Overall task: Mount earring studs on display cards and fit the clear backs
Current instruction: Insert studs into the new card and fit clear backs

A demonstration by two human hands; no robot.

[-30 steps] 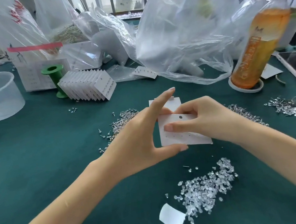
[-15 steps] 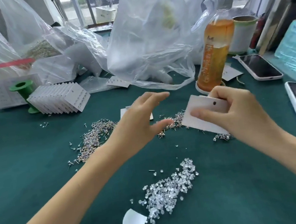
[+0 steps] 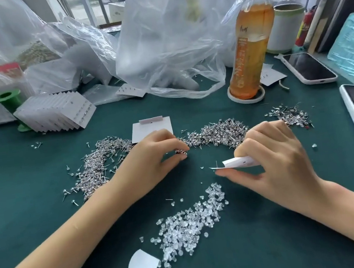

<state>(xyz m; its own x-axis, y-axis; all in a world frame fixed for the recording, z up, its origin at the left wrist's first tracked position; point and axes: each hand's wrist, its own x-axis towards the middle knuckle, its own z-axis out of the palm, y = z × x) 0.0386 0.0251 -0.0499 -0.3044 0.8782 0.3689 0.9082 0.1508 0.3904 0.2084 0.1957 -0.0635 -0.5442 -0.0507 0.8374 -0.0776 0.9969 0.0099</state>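
Stud-picking step: left hand (image 3: 150, 159) pinches a stud (image 3: 182, 152) from the pile (image 3: 216, 134); right hand (image 3: 273, 157) grips the card (image 3: 240, 162), fingers clamped. Next, the post needs threading through a card hole.

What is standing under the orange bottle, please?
The bottle stands on a round white coaster; only its rim shows around the base. A white card lies just behind it to the right. Whether anything lies under the coaster cannot be seen.
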